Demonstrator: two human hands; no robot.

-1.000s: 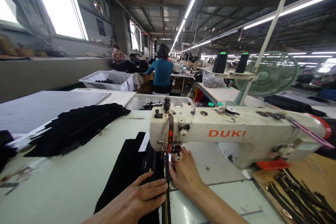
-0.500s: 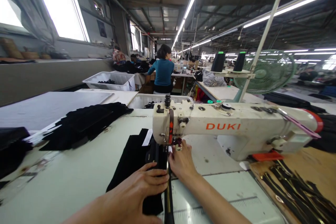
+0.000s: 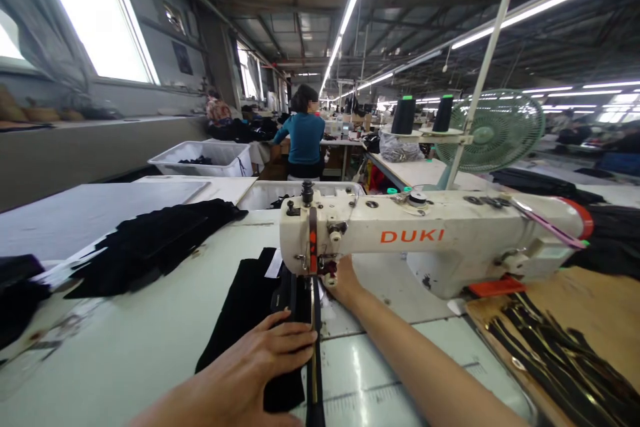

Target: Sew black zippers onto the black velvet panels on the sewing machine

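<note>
My left hand (image 3: 273, 353) lies flat with fingers stretched over a black fabric piece (image 3: 233, 310), its fingertips at the edge of a black zipper (image 3: 315, 353) with gold-coloured teeth. Zipper and fabric run under the head of a white sewing machine (image 3: 410, 230). My right hand (image 3: 346, 282) reaches in beside the needle area, right of the zipper; its fingers are hidden behind the machine head. A white label (image 3: 273, 264) shows at the far end of the fabric.
Black fabric pieces (image 3: 165, 240) lie in a fanned stack at left. More zippers (image 3: 550, 353) rest on a brown board (image 3: 595, 300) at right. Thread cones (image 3: 403, 115) and a green fan (image 3: 487, 130) stand behind the machine. Further off, a person (image 3: 305, 137) sits near a white bin (image 3: 205, 159).
My right hand has reached further forward, and its fingers have gone behind the machine head. My left hand stays flat on the fabric. The whole view has shifted slightly.
</note>
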